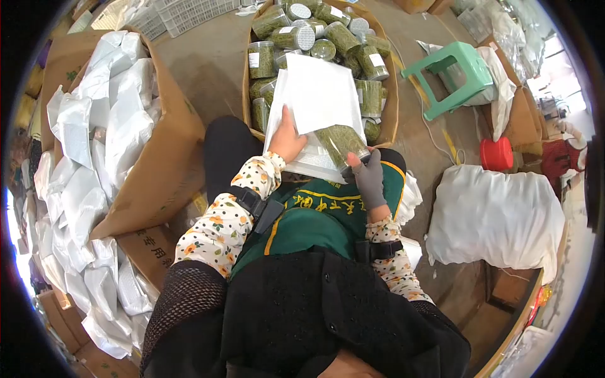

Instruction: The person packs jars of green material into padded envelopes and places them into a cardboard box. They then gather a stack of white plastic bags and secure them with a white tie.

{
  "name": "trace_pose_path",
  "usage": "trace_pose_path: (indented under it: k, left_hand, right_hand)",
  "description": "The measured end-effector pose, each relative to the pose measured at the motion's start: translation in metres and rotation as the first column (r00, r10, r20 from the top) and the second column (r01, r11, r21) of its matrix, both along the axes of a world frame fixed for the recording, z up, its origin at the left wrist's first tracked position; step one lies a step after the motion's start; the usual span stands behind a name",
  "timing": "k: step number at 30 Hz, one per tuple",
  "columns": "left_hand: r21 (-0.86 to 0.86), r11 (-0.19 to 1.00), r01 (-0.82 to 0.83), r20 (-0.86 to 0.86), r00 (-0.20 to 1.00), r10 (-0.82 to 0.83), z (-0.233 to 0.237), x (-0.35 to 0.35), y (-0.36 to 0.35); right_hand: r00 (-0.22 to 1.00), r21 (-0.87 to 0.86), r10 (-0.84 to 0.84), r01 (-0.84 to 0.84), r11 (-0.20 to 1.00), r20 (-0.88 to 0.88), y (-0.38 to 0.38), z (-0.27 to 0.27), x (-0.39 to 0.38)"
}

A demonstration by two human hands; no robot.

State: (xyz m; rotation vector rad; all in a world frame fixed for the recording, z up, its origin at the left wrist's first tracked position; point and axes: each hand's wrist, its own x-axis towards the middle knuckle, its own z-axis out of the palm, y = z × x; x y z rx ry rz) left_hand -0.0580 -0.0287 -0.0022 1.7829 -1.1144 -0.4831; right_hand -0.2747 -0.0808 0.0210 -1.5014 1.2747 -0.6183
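Note:
My left hand (288, 138) is bare and grips the left side of a white padded envelope (317, 165) over my lap, thumb on top. My right hand (370, 180), in a grey fingerless glove, holds the bottom end of a clear jar (340, 142) of dried green herb. The jar lies tilted, and its far end is hidden under a white sheet-like flap (321, 91). Just beyond, a cardboard box (392, 113) holds many similar jars (344, 39) with white labels, partly covered by the envelope.
At left, an open cardboard box (179, 142) overflows with silvery-white packets (129, 135). A green plastic stool (463, 66) lies tipped at right, near a red round container (496, 154) and a stuffed white sack (498, 214). White crates (195, 16) stand behind.

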Motion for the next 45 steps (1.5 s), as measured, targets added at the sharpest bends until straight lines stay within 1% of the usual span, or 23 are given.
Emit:
trace_pose_path:
  k: [1, 2, 3, 4, 5, 6, 7, 8, 11, 12, 13, 15, 18, 22, 24, 25, 26, 28, 29, 31, 35, 42, 45]
  left_hand:
    - [0.083, 0.994, 0.078, -0.154, 0.986, -0.064, -0.004, -0.001, 0.0]
    - [0.149, 0.975, 0.166, -0.31, 0.944, -0.114, -0.007, -0.004, -0.001]
    - [0.198, 0.943, 0.267, -0.461, 0.875, -0.151, 0.003, -0.008, -0.001]
    - [0.177, 0.92, 0.351, -0.473, 0.85, -0.233, 0.001, -0.012, -0.004]
    - [0.158, 0.887, 0.433, -0.484, 0.817, -0.313, -0.001, -0.018, -0.006]
    - [0.191, 0.828, 0.528, -0.543, 0.759, -0.359, 0.023, -0.032, -0.002]
    - [0.295, 0.759, 0.58, -0.524, 0.763, -0.379, 0.037, -0.04, -0.001]
    - [0.277, 0.755, 0.595, -0.501, 0.76, -0.415, 0.027, -0.041, 0.001]
    - [0.309, 0.702, 0.642, -0.442, 0.75, -0.492, -0.01, -0.036, 0.006]
    - [0.331, 0.679, 0.655, -0.426, 0.746, -0.512, -0.015, -0.034, 0.009]
    - [0.318, 0.684, 0.656, -0.441, 0.741, -0.506, -0.016, -0.036, 0.018]
    - [0.139, 0.804, 0.578, -0.148, 0.815, -0.56, -0.029, -0.035, 0.027]
    - [0.267, 0.801, 0.535, -0.36, 0.827, -0.432, 0.03, -0.019, 0.037]
    - [0.096, 0.952, 0.29, -0.306, 0.919, -0.249, 0.007, 0.013, 0.043]
    - [0.177, 0.945, 0.273, -0.51, 0.847, -0.149, 0.014, 0.026, 0.048]
    - [0.136, 0.947, 0.29, -0.556, 0.814, -0.169, 0.007, 0.03, 0.05]
    - [0.165, 0.94, 0.298, -0.602, 0.786, -0.143, 0.005, 0.032, 0.051]
    - [0.237, 0.915, 0.326, -0.685, 0.724, -0.081, 0.019, 0.031, 0.054]
    - [0.178, 0.926, 0.334, -0.765, 0.639, -0.084, 0.016, 0.032, 0.056]
    - [0.052, 0.943, 0.329, -0.887, 0.449, -0.108, 0.017, 0.032, 0.056]
    - [-0.007, 0.937, 0.348, -0.911, 0.384, -0.15, 0.002, 0.032, 0.056]
    - [0.063, 0.954, 0.295, -0.826, 0.551, -0.116, 0.012, 0.031, 0.06]
    - [0.096, 0.958, 0.269, -0.77, 0.631, -0.1, 0.006, 0.033, 0.056]
  right_hand:
    - [0.997, 0.071, -0.037, 0.032, 0.997, 0.073, 0.0, -0.002, 0.004]
    - [1.0, -0.187, 0.0, -0.006, 0.982, -0.031, -0.001, -0.008, 0.008]
    - [0.99, -0.428, 0.005, -0.065, 0.901, -0.14, -0.001, -0.012, 0.017]
    - [0.97, -0.631, -0.017, -0.145, 0.762, -0.243, -0.003, -0.016, 0.023]
    - [0.93, -0.574, -0.049, -0.182, 0.799, -0.364, -0.008, -0.018, 0.026]
    - [0.873, -0.505, -0.069, -0.213, 0.836, -0.483, -0.012, -0.011, 0.028]
    - [0.802, -0.437, -0.085, -0.23, 0.87, -0.591, -0.02, -0.008, 0.035]
    - [0.811, -0.586, -0.076, -0.352, 0.73, -0.58, -0.037, -0.031, 0.033]
    - [0.944, -0.638, 0.09, -0.284, 0.716, -0.318, -0.06, -0.083, 0.041]
    - [0.946, -0.639, 0.116, -0.293, 0.711, -0.304, -0.062, -0.091, 0.047]
    - [0.942, -0.638, 0.129, -0.306, 0.707, -0.309, -0.062, -0.09, 0.054]
    - [0.93, -0.631, 0.151, -0.341, 0.697, -0.335, -0.061, -0.087, 0.065]
    - [0.903, -0.608, 0.188, -0.403, 0.684, -0.388, -0.062, -0.075, 0.081]
    - [0.901, -0.566, 0.231, -0.413, 0.714, -0.366, -0.044, -0.052, 0.099]
    - [0.924, -0.574, 0.235, -0.373, 0.729, -0.302, -0.013, -0.033, 0.094]
    - [0.933, -0.576, 0.238, -0.354, 0.737, -0.27, 0.002, -0.017, 0.091]
    - [0.894, -0.638, 0.316, -0.448, 0.626, -0.318, 0.012, 0.002, 0.089]
    - [0.791, -0.6, 0.56, -0.578, 0.553, -0.245, 0.017, 0.005, 0.087]
    - [0.722, -0.589, 0.663, -0.629, 0.507, -0.199, 0.018, 0.006, 0.086]
    - [0.709, -0.58, 0.689, -0.628, 0.52, -0.15, 0.023, 0.011, 0.088]
    - [0.722, -0.543, 0.678, -0.627, 0.559, -0.136, 0.027, 0.01, 0.094]
    - [0.773, -0.341, 0.628, -0.615, 0.711, -0.086, 0.033, 0.013, 0.105]
    - [0.728, -0.5, 0.675, -0.633, 0.591, -0.124, 0.03, 0.003, 0.109]
